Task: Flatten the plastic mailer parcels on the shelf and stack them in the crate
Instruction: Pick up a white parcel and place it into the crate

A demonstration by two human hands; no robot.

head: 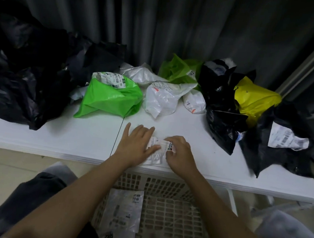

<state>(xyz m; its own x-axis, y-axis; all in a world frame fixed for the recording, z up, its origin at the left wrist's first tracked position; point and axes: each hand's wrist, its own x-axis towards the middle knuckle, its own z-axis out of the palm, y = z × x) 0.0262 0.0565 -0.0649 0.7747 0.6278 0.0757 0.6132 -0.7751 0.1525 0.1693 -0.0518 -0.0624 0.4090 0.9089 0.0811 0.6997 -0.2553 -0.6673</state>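
While flattening went on: both hands worked one small white mailer (155,154) at the lower centre, near the front edge of the white shelf (53,137)
Far left: black mailers (21,73) were heaped at the upper left, apart from the hands
Left of centre: a bright green mailer (111,98) lay crumpled, untouched
Left hand (136,145): fingers straight, palm pressing the mailer flat, gripping nothing
Right hand (179,154): fingers curled onto the mailer's label end, likely pinning it against sliding
Right: a yellow mailer (256,102) sat among black ones
Open room: bare shelf lay either side of the hands
Crate (171,217): white lattice, directly below the shelf edge, probably placed for a short drop; flat mailers (123,210) already lay in its left part
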